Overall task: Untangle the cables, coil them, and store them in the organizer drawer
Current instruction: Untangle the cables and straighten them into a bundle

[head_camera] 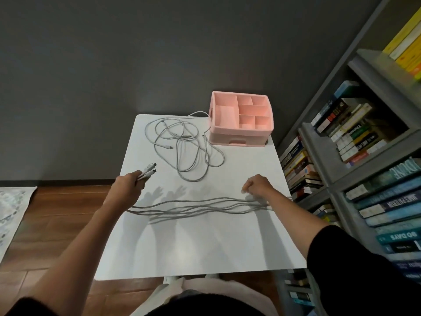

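Head view looks down on one grey bookshelf (pixel 337 179) packed with books along the right. One white desk (pixel 205 242) stands beside it. At the desk's far right corner sits one pink organizer (pixel 239 131). Its open top is split into six compartments, and only bare pink floors show in them. Its single drawer (pixel 237 141) at the front is closed.

Left of the organizer, a loose tangle of grey cables (pixel 182 144) lies on the desk, well ahead of both hands, with one strand touching the organizer's left wall. Nearer the person, a bundle of stretched cable strands (pixel 193 206) runs across the desk from hand to hand; the strands overlap too much to count.

The left hand (pixel 128 184), at the desk's left edge, grips the cable ends. The right hand (pixel 258 184) has its fingers curled at the bundle's right end, strands passing under its wrist; I cannot tell whether it pinches any. Two white connectors (pixel 150 168) stick out of the left fist.
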Available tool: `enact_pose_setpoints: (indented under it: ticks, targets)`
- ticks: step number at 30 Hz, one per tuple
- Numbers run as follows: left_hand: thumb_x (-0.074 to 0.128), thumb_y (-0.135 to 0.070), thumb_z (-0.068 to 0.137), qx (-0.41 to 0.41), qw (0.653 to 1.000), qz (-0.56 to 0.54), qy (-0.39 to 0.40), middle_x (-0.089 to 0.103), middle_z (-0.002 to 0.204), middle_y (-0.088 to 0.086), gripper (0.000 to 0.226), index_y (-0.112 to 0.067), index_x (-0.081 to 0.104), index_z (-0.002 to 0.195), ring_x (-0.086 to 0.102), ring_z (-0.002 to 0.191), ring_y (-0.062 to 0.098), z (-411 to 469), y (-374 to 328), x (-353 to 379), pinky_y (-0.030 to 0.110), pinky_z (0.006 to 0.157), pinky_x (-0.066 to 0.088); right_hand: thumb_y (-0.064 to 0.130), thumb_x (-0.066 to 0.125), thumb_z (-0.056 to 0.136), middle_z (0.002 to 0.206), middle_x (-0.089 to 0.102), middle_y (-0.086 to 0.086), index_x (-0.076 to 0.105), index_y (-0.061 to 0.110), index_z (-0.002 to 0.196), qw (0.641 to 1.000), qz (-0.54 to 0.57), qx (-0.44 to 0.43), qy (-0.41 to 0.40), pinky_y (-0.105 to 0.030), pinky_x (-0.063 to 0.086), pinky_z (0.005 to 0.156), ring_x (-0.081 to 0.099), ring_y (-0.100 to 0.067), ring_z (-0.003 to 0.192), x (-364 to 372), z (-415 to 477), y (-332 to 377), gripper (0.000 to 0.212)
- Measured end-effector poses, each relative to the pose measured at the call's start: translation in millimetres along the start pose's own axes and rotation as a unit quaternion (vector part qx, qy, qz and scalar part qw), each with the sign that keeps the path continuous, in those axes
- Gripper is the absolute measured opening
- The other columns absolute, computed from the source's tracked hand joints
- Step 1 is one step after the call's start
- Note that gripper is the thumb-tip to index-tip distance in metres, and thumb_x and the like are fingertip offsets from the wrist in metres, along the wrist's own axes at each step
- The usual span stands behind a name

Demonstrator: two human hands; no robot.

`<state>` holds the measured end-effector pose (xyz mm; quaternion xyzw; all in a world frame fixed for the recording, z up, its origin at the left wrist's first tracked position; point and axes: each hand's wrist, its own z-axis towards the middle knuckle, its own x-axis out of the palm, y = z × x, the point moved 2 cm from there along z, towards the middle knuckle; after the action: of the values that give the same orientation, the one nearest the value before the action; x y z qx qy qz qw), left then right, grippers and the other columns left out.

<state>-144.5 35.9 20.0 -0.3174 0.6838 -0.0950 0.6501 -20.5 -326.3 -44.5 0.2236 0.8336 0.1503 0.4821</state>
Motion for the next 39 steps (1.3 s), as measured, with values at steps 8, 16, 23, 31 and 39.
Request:
enact_pose_setpoints:
  ticks: [8,16,23,31,39]
  targets:
    - [0.047,-0.039,0.096,-0.071,0.985,-0.156,0.025,0.032,0.055,0.001,0.048,-0.011,0.031,0.061,0.031,0.056,0.023,9.1,7.6,2.6,0.034,0.055,0.027,-0.005,0.050,0.084,0.099,0.072,-0.014,0.073,0.002,0.089,0.991,0.043,-0.126,0.016,-0.022,0.049,0.077,0.067,-0.023,0.093,39.1,30.5,122.3,0.025]
    - [0.041,-0.037,0.100,-0.170,0.931,-0.315,0.070,0.036,0.061,0.008,0.040,-0.012,0.036,0.068,0.032,0.051,0.018,31.8,21.1,4.1,0.030,0.050,0.029,0.000,0.045,0.085,0.106,0.066,-0.018,0.068,0.001,0.093,0.978,-0.041,-0.204,0.012,-0.035,0.049,0.083,0.060,-0.032,0.102,87.6,67.5,213.3,0.025]
    - [0.039,-0.031,0.100,-0.191,0.920,-0.332,0.080,0.041,0.059,0.008,0.039,-0.011,0.036,0.067,0.038,0.049,0.020,48.6,23.7,7.8,0.029,0.050,0.034,-0.001,0.045,0.087,0.113,0.053,-0.015,0.061,0.004,0.102,0.960,-0.103,-0.258,0.015,-0.040,0.045,0.089,0.051,-0.030,0.111,117.2,105.8,262.6,0.023]
    - [0.038,-0.031,0.101,-0.198,0.906,-0.364,0.089,0.039,0.055,0.004,0.039,-0.012,0.035,0.066,0.035,0.047,0.016,56.5,28.1,15.2,0.029,0.047,0.031,-0.006,0.046,0.086,0.121,0.049,-0.013,0.057,0.009,0.118,0.938,-0.177,-0.298,-0.022,-0.037,0.041,0.087,0.047,-0.030,0.116,129.8,133.8,293.2,0.037]
    - [0.037,-0.030,0.101,-0.191,0.908,-0.363,0.083,0.040,0.055,0.002,0.039,-0.013,0.035,0.066,0.036,0.049,0.016,54.8,32.9,18.9,0.029,0.049,0.032,-0.003,0.038,0.088,0.117,0.052,-0.015,0.044,0.011,0.120,0.953,-0.138,-0.268,-0.016,-0.039,0.041,0.078,0.054,-0.035,0.106,142.7,122.5,291.6,0.036]
